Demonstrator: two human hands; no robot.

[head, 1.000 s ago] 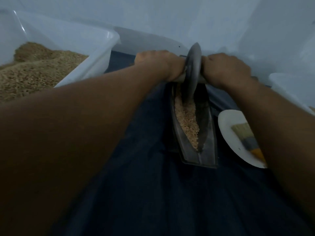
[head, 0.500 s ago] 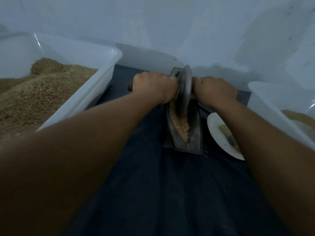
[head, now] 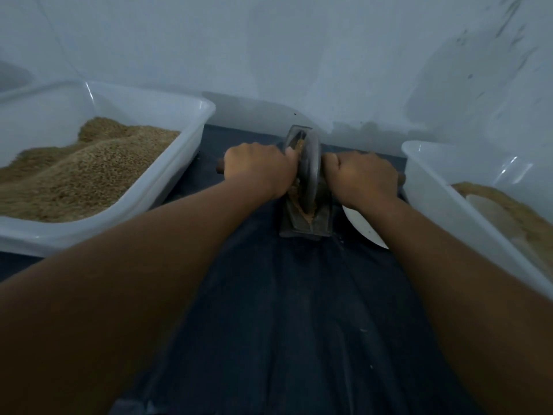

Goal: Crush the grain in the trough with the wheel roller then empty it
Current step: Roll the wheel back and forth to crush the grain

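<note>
Across the dark cloth [head: 284,310], both forearms reach out to twelve o'clock, and compared with a second ago the whole scene sits smaller and farther off: the wheel roller [head: 309,166] has travelled from the far tip of the trough [head: 305,217] back toward its middle, so less of the near channel lies bare. More of the left tub [head: 185,145] now shows at ten o'clock, heaped with whole grain, and the right tub [head: 425,175] has come into sight at three o'clock, its right side cut off by the picture edge.

Much of the white plate [head: 363,232], at four o'clock from the trough, is hidden under the right forearm, and whatever lies on it cannot be made out. Only slivers of the grain [head: 308,212] in the trough show beside the disc, at its near end and far end. The far tip of the trough stops close to the wall.

Open cloth runs between the two tubs and down to six o'clock; the trough stands apart from both tub walls.

The left hand [head: 257,167] is curled tight round the roller's left handle, whose stub pokes out at nine o'clock. The right hand [head: 359,175] is wrapped likewise round the right handle, just beside the upright disc.
</note>
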